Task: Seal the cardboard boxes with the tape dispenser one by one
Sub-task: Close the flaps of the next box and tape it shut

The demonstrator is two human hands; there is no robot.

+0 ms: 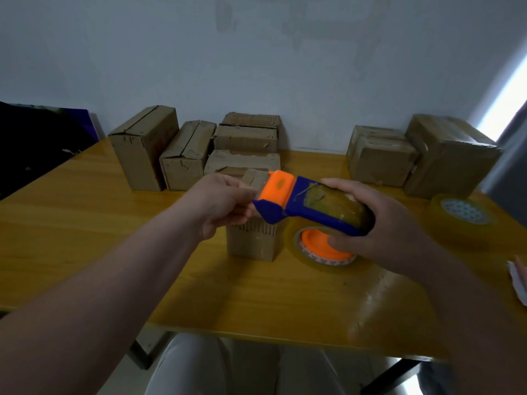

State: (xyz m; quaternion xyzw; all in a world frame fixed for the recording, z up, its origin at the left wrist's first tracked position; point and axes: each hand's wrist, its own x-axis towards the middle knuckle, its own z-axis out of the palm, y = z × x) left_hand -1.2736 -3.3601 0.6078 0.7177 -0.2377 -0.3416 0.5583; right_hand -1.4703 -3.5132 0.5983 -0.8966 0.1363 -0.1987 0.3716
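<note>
My right hand [379,223] grips tape dispenser [296,201], left hand [219,206] pinches its front end. Near box [252,242] seems not sealed yet; far-left boxes [142,146] wait.

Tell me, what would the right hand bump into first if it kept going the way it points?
Probably the left hand. The right hand aims the tape dispenser leftward, where the left fingers seem to pinch its orange tip. The small box stands just behind, depth unclear.

tape dispenser [288,201]: blue and orange, tilted, held above the small box
small box [252,240]: cardboard, upright on bench [85,223]
other boxes [142,146]: far edge
</note>
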